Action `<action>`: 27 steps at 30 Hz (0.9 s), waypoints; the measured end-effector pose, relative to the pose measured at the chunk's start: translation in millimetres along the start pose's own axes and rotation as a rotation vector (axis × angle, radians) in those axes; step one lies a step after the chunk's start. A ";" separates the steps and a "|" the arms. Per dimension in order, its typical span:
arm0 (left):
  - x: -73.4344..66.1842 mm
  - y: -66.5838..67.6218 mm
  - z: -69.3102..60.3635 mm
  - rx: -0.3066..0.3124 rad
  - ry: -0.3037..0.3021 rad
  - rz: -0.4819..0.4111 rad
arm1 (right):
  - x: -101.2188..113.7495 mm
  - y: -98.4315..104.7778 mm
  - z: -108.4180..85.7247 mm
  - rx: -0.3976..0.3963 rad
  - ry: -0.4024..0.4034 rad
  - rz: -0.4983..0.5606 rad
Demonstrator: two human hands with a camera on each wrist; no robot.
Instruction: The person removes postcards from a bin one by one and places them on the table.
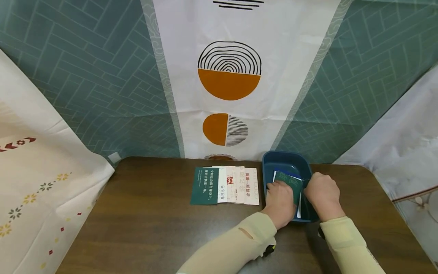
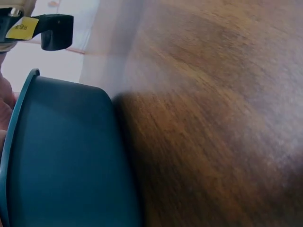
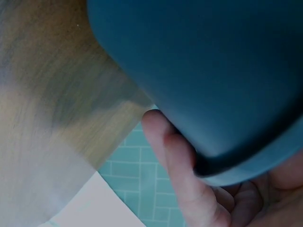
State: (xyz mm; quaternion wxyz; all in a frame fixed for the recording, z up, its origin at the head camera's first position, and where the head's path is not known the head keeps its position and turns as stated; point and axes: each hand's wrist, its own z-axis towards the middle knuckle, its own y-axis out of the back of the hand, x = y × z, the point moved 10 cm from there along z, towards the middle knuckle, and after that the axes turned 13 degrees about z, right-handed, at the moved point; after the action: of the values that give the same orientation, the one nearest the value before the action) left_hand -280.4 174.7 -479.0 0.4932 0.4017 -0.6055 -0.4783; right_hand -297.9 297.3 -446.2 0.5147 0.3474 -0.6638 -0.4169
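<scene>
The tray [image 1: 286,159] sits on the table [image 1: 150,228], likely light and rigid; the right hand [image 1: 322,195] curls round its rim [image 3: 251,166]. Inside, the left hand [image 1: 280,204] partly covers thin cards [image 1: 291,182]; its grip is indeterminable. Cards probably bend easily: grasp opposite edges.

Two hands [image 1: 280,204] [image 1: 321,195], one bin [image 1: 286,162], one table [image 1: 154,220], at least four row cards [image 1: 231,186], at least two bin cards [image 1: 291,182].
</scene>
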 end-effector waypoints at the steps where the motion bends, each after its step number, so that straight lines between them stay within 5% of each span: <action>1: 0.3 1.4 -0.3 -0.016 0.001 0.002 | 0.6 0.5 0.2 -0.002 0.003 0.000; 11: 0.9 13.8 -4.7 -0.140 0.026 0.049 | 3.6 1.9 -1.4 -0.003 0.010 0.002; 18: 7.4 27.8 -6.5 -0.260 -0.030 0.014 | 4.7 0.0 -2.3 0.017 -0.002 -0.002; 22: 23.6 39.6 -11.5 -0.302 -0.096 -0.204 | 7.8 1.6 -3.3 0.000 0.016 -0.017; 27: 49.9 40.7 -13.7 -0.235 -0.120 -0.649 | 9.9 1.5 -5.0 0.003 0.003 -0.041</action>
State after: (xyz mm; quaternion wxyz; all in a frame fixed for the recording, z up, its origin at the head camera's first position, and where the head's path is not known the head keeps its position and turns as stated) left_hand -277.0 133.3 -428.0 0.3218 0.4852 -0.4148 -0.6993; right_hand -295.3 288.1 -440.3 0.5065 0.3622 -0.6564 -0.4258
